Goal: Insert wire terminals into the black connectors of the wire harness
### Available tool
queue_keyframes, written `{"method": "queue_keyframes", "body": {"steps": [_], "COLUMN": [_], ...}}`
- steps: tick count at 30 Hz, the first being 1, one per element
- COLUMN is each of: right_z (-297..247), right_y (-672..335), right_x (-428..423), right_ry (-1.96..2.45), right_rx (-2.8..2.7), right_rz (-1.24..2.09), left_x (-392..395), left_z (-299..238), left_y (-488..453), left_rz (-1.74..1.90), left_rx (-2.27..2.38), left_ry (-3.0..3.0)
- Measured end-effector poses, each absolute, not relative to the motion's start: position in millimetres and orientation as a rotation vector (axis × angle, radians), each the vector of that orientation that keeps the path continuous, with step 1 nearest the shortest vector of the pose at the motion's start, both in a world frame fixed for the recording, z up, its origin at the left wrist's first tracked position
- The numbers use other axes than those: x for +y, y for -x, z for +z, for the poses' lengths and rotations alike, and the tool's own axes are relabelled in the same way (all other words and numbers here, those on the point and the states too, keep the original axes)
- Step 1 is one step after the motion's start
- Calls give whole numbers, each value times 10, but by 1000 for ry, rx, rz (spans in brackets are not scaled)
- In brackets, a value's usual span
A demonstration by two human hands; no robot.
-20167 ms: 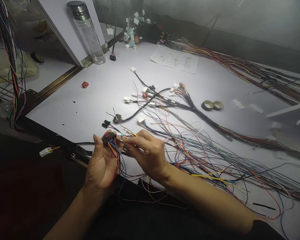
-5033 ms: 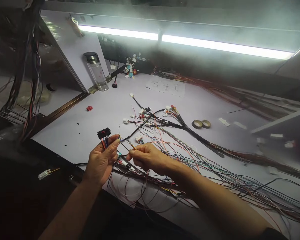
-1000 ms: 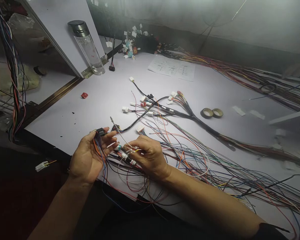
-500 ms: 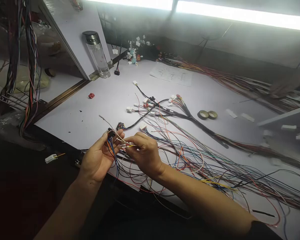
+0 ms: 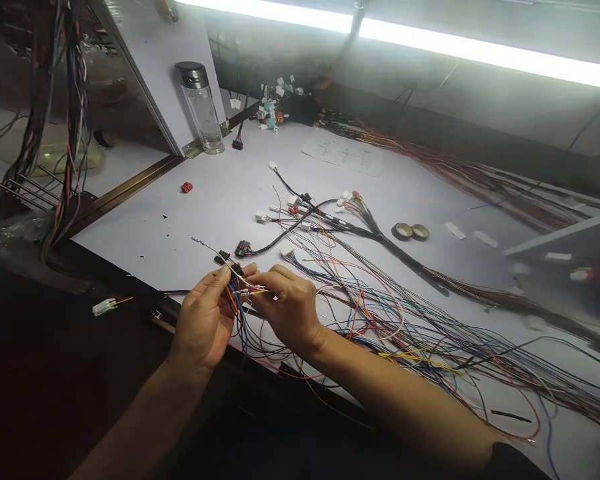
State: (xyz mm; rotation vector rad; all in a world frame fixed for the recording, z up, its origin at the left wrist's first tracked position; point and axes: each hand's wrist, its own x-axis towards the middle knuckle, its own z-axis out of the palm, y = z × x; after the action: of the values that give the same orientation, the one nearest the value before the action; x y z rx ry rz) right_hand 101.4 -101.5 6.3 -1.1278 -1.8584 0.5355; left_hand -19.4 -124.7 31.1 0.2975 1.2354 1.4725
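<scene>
Far left I see one hanging bundle of multicoloured insulated wires (image 5: 67, 120) on a rack. One small white plastic connector with a yellow lead (image 5: 104, 307) lies on the dark front edge, apart from the hands. One tiny red plastic block (image 5: 186, 187) sits alone on the smooth white desk (image 5: 145, 227). One clear cylindrical bottle with a dark metal cap (image 5: 202, 107) stands upright at the back by the panel.

My left hand (image 5: 205, 320) is curled narrow around a small black rectangular plastic connector with orange and blue leads (image 5: 233, 277), held just above the near desk edge, the leads trailing down over the palm. My right hand (image 5: 285, 307) touches the left at the fingertips, pinching a thin wire with a metal terminal (image 5: 253, 289) right against that connector; one more thin pale wire sticks out up-left of the pinch. I cannot tell whether the terminal is seated.

Beyond the hands, one black-taped harness trunk with white and black plug ends (image 5: 330, 220) fans out; I count roughly ten plugs, small and blurred. One printed paper sheet (image 5: 343, 152) lies flat behind it. Two tape rolls, dark and tan (image 5: 411, 231), lie touching. On the right, a loose tangle of thin coloured wires (image 5: 430, 333) spreads across the desk, too many to count.
</scene>
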Motion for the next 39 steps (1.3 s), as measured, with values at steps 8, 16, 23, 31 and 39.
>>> {"method": "queue_keyframes", "body": {"steps": [8, 16, 23, 31, 39], "right_z": [47, 63, 24, 18, -54], "right_y": [-991, -987, -1011, -1049, -946], "right_x": [-1050, -1042, -997, -1044, -1012], "right_ry": [1039, 1044, 1072, 1077, 1059], "right_rx": [-1948, -2030, -2054, -2042, -2063], "right_rz": [126, 17, 138, 273, 169], "left_x": [-1281, -1292, -1274, -1274, -1315], "left_z": [319, 288, 285, 288, 237], "left_y": [174, 193, 163, 109, 89], "left_rz": [1494, 1459, 1497, 1507, 1557], "left_rx": [1266, 1223, 1221, 1271, 1234], "left_ry": [-343, -329, -294, -330, -268]}}
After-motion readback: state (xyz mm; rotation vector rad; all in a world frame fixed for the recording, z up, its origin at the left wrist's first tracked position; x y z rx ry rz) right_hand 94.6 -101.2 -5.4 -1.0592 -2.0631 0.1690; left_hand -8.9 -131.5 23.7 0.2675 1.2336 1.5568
